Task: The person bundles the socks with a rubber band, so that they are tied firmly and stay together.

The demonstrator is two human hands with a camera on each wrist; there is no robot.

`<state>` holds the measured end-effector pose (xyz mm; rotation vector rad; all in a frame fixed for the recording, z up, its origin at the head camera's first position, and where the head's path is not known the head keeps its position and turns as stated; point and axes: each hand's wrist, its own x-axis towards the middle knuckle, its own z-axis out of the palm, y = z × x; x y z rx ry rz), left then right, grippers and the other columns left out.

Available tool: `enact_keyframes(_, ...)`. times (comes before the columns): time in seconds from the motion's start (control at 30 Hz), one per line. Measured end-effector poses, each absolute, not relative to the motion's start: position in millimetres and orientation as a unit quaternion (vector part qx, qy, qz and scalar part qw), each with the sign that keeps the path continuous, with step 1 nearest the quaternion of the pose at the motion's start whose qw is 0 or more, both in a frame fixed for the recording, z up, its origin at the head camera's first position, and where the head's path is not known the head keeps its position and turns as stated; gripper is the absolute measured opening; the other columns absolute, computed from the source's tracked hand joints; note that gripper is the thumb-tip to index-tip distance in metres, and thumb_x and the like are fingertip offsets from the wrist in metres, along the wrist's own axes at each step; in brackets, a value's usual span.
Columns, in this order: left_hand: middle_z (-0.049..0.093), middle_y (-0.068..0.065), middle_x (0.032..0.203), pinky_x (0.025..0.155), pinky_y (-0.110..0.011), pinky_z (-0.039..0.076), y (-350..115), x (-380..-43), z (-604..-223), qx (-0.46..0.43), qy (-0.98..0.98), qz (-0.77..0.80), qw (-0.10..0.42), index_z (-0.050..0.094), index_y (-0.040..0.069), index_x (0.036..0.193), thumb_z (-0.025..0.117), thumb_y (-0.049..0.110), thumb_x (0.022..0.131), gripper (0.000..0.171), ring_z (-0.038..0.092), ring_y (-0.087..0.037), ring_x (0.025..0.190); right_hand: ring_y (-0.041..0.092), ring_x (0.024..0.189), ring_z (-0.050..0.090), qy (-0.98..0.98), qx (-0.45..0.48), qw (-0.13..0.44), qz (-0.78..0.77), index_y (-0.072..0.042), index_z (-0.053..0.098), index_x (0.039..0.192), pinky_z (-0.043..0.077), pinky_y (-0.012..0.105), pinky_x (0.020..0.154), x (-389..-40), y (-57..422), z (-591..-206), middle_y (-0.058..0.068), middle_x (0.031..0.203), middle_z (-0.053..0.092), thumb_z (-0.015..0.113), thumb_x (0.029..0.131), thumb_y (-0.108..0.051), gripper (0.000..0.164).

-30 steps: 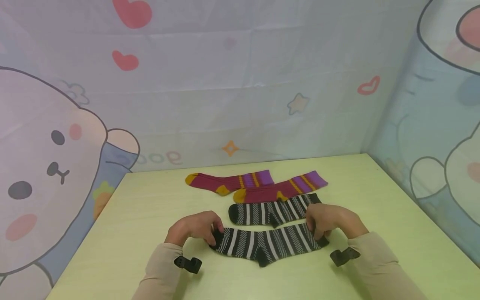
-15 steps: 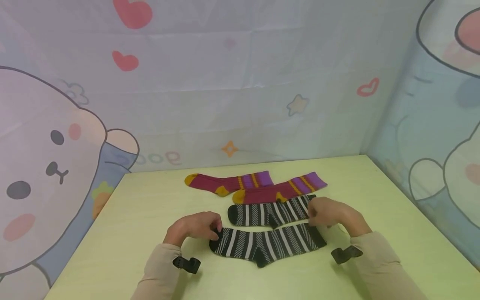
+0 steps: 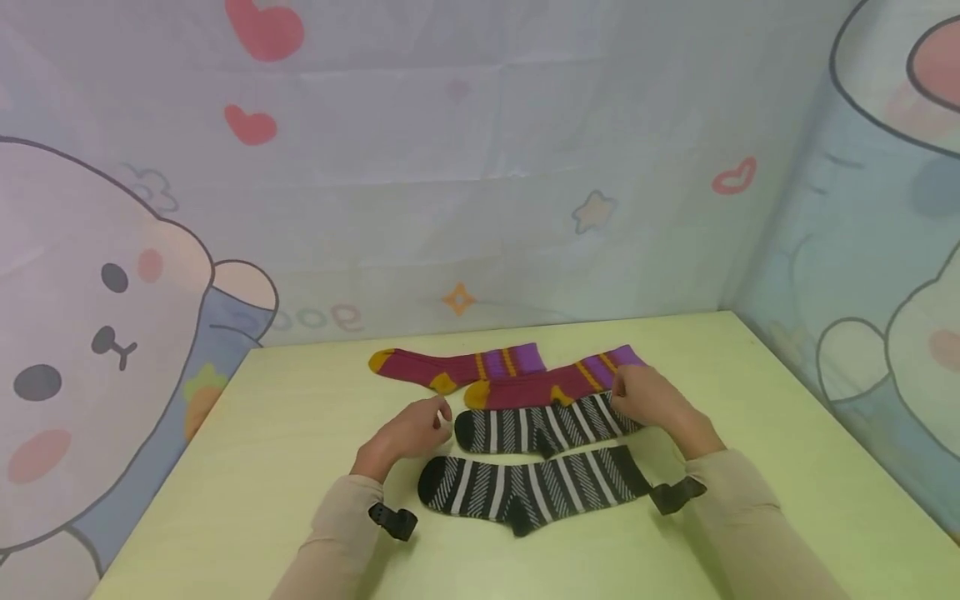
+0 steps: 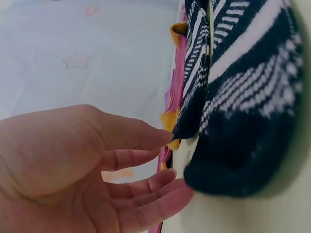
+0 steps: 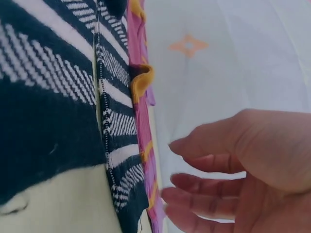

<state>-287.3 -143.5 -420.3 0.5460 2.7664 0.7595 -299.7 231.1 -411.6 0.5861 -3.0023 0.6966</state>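
Note:
Two black-and-white striped socks lie flat, one behind the other: a nearer sock (image 3: 555, 487) and a farther sock (image 3: 506, 430). My left hand (image 3: 414, 429) hovers by the farther sock's black toe, its fingers loosely bent and holding nothing. In the left wrist view, the thumb and fingers of that hand (image 4: 82, 170) stand apart beside the striped socks. Over the cuff end of the farther sock is my right hand (image 3: 648, 398), hiding part of that cuff. The right wrist view shows this hand (image 5: 262, 165) with relaxed, parted fingers and nothing between them.
Behind the striped pair lie two maroon socks with yellow toes and purple cuffs, a left one (image 3: 450, 365) and a right one (image 3: 532, 387). All rest on a pale yellow table (image 3: 262, 467). A printed cloth backdrop (image 3: 420, 208) rises along the table's back edge.
Both hands have left the ends of the nearer striped sock and moved away from me, to the ends of the farther striped sock. The socks look unmoved.

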Motion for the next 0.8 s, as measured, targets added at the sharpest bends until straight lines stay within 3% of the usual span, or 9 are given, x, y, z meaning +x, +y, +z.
enact_keyframes(0.17,0.062,-0.018,0.117,0.089,-0.046,0.051,-132.4,-294.9,-420.3,0.173,0.940,0.277,0.097,0.055,-0.001,0.131,0.067,0.016,0.096,0.041,0.059,-0.030,0.102,0.032,0.085,0.063,-0.967,0.141,-0.005,0.214,0.011,0.062,0.099,0.053,0.049,0.077,-307.5,225.5,-413.5,0.020,0.093,0.066,0.069,0.088,-0.007,0.021)
enact_keyframes(0.27,0.054,-0.021,0.137,0.101,-0.052,0.044,-127.3,-298.3,-421.0,0.171,0.938,0.287,0.091,0.047,-0.001,0.143,0.068,0.020,0.096,0.056,0.053,-0.037,0.123,0.040,0.096,0.063,-0.969,0.126,-0.016,0.211,0.015,0.062,0.105,0.052,0.053,0.083,-309.1,222.9,-415.1,0.026,0.101,0.066,0.071,0.087,-0.007,0.030)
enact_keyframes(0.37,0.047,-0.020,0.147,0.106,-0.055,0.038,-122.5,-300.0,-423.5,0.172,0.938,0.289,0.087,0.041,0.001,0.149,0.070,0.022,0.096,0.064,0.047,-0.039,0.132,0.043,0.100,0.062,-0.972,0.115,-0.019,0.206,0.016,0.063,0.108,0.051,0.054,0.085,-309.2,222.8,-416.7,0.028,0.105,0.065,0.072,0.086,-0.008,0.034)
enact_keyframes(0.57,0.053,-0.018,0.142,0.103,-0.052,0.042,-115.2,-301.6,-427.2,0.172,0.938,0.286,0.090,0.046,0.002,0.147,0.075,0.020,0.092,0.065,0.052,-0.037,0.126,0.041,0.099,0.062,-0.971,0.092,-0.027,0.220,0.013,0.066,0.108,0.052,0.053,0.082,-307.7,223.8,-421.4,0.027,0.109,0.067,0.075,0.082,-0.007,0.035)
enact_keyframes(0.8,0.061,-0.017,0.129,0.093,-0.046,0.050,-108.5,-306.2,-428.1,0.181,0.946,0.253,0.090,0.053,-0.001,0.138,0.079,0.016,0.088,0.059,0.060,-0.030,0.102,0.041,0.096,0.064,-0.967,0.082,-0.032,0.238,0.011,0.069,0.107,0.053,0.052,0.080,-311.6,225.7,-426.9,0.025,0.107,0.068,0.079,0.079,-0.007,0.034)
